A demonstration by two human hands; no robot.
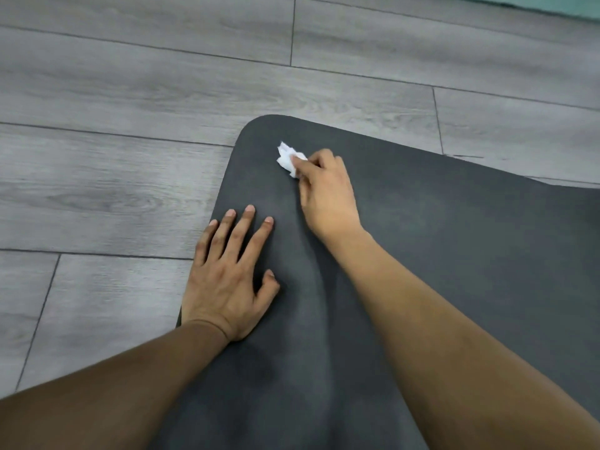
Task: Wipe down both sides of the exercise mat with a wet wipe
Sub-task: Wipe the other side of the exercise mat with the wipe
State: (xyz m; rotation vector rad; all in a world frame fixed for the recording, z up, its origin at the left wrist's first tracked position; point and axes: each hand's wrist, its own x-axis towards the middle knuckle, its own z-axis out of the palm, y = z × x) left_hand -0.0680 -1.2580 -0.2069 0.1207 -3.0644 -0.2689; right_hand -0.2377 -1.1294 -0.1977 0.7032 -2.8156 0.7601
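Right hand [328, 193] is pinching the crumpled white wet wipe [288, 158] against the dark grey rubber exercise mat [454, 238]; left hand [227, 280] is pressing flat, fingers spread.

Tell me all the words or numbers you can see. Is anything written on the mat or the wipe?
There are none: nothing here can be read.
The mat is plain dark grey, with no logo or label showing.
The wipe pinched in the right hand is blank white.
The floor shows only wood grain and plank lines.
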